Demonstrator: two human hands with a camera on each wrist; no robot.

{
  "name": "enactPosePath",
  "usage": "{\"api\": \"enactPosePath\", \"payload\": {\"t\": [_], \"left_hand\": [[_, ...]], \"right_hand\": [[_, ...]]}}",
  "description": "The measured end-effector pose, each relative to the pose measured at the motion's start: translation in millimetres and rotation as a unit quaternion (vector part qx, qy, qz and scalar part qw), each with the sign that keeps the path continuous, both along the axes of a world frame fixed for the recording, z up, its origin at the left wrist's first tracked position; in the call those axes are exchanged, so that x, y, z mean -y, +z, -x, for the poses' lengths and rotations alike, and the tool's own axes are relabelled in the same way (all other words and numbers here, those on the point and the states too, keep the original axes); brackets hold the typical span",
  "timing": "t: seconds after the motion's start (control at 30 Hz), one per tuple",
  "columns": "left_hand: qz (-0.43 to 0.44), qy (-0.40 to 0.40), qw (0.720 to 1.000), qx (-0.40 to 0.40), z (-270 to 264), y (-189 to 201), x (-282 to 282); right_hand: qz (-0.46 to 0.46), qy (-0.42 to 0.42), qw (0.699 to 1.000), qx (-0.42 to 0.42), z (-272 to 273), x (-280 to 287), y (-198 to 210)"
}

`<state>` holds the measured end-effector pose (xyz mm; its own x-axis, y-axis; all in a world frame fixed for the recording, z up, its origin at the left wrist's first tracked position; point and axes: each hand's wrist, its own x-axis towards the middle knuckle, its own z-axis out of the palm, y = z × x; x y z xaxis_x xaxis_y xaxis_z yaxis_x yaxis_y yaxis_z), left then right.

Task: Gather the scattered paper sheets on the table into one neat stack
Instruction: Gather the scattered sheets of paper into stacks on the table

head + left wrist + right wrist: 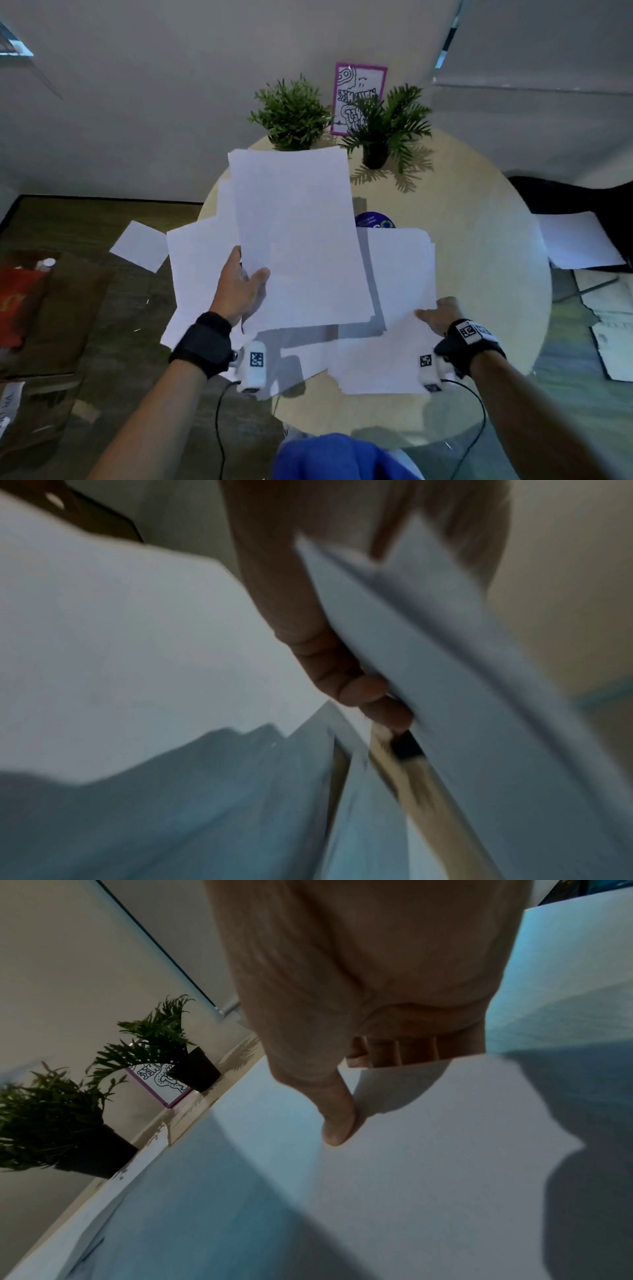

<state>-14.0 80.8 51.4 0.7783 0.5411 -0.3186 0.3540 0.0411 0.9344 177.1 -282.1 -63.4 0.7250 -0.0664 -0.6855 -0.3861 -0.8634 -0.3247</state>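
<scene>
Pinched between thumb and curled fingers, a sheaf of white sheets [298, 240] is raised off the surface [479, 240] by the left hand [239, 287]; the left wrist view shows the fingers [359, 688] wrapped under the bundle's near edge, though it is blurred. Lifting the bundle this way likely keeps the collected pages together and clear of the loose ones, so more can be slid in beneath or beside them. The right hand [440, 315] has its own grip on the near corner of a sheet on the right pile [394, 325]: its thumb lies on top of the paper and, in the right wrist view, the fingertips [404, 1053] tuck under the edge, a closed pinch rather than a flat press. That pile rests on the round surface, roughly squared but with edges fanned. More loose sheets [195, 274] hang over the left rim, and single sheets lie on the floor to the left [140, 245] and right [582, 240]. Two potted plants [291, 113] and a purple-framed card [358, 96] stand at the far side, apart from the paper.
</scene>
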Motion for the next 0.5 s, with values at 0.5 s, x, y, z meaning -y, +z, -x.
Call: {"api": "enactPosePath", "payload": {"t": [0.5], "left_hand": [[-0.078, -0.115, 0.969, -0.205, -25, -89, 141]], "right_hand": [[-0.013, 0.051, 0.999, -0.014, -2, 6, 7]]}}
